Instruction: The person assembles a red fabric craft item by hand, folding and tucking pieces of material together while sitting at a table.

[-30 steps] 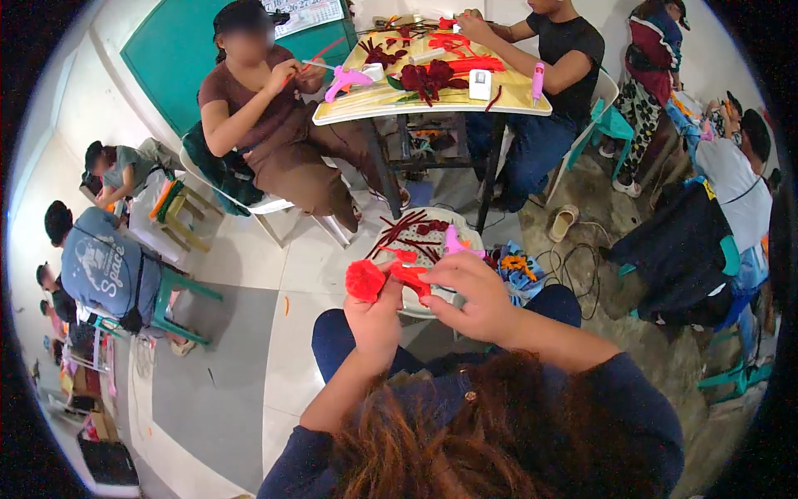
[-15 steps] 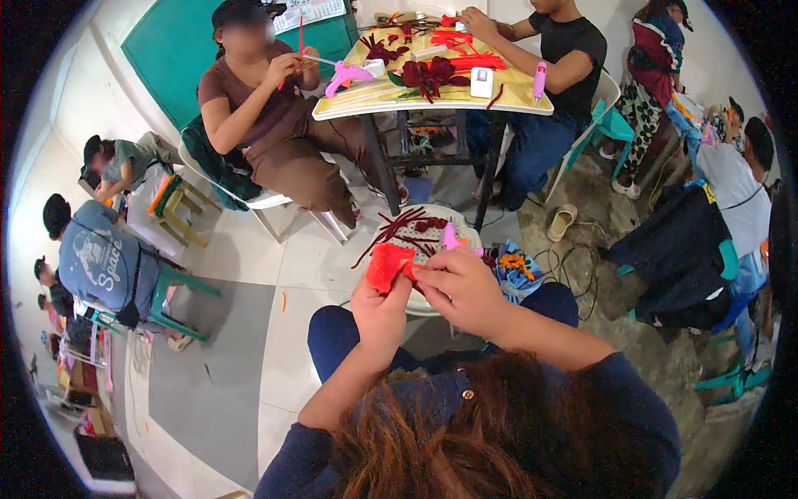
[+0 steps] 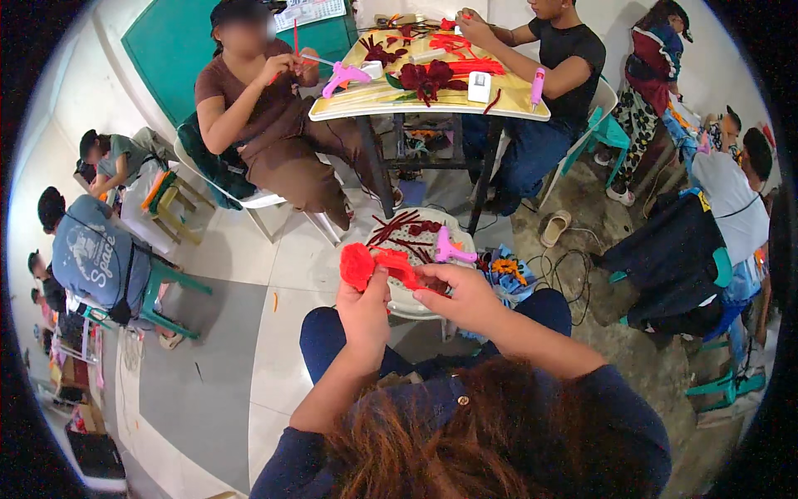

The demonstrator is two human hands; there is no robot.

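Note:
Above a white stool, my left hand pinches a fuzzy red flower, rounded like a rose head. A red fuzzy strip, which looks like pipe cleaners side by side, runs from the flower to my right hand. The fingers of that hand are closed on the strip's far end. On the stool, beyond my hands, are dark red pipe cleaners and a pink glue gun.
Ahead stands a yellow-topped table with a dark red flower and a pink glue gun. Two people sit at it, working with their hands. Right of the stool are a blue bundle with orange pieces and black cables on the floor.
My left hand has shifted left with the flower, turning it. The red strip now shows stretched between my hands. My right hand is slightly lower, and the glue gun on the stool is more exposed.

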